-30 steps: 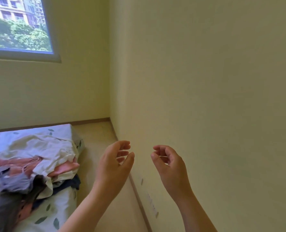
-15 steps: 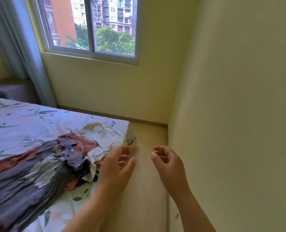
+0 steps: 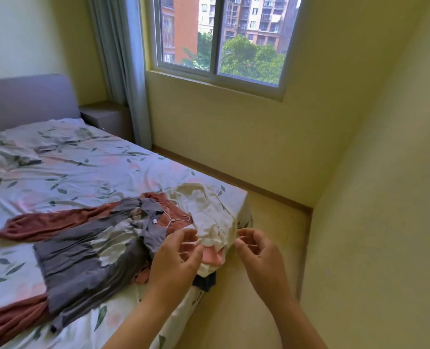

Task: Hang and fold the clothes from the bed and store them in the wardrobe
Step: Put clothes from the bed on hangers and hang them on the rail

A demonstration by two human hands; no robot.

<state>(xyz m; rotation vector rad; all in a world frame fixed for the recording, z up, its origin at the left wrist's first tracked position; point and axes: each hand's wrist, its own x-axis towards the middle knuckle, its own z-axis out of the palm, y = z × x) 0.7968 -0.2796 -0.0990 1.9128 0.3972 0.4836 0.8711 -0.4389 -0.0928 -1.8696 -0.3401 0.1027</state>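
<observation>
While the left hand (image 3: 176, 258) and right hand (image 3: 261, 255) hover loosely curled and empty, the grey dress (image 3: 88, 253) lies lengthwise across the bed (image 3: 83, 172). Its collar points toward the window (image 3: 221, 39).

Heaped clothes (image 3: 88, 253) cover the bed's (image 3: 83, 172) near right corner, under my left hand (image 3: 176, 258) and right hand (image 3: 261, 258). To the right, a floor strip (image 3: 266, 222) lies open up to the wall (image 3: 385, 197), which blocks any reach beyond it. Far left, the bed lies flat and open.
</observation>
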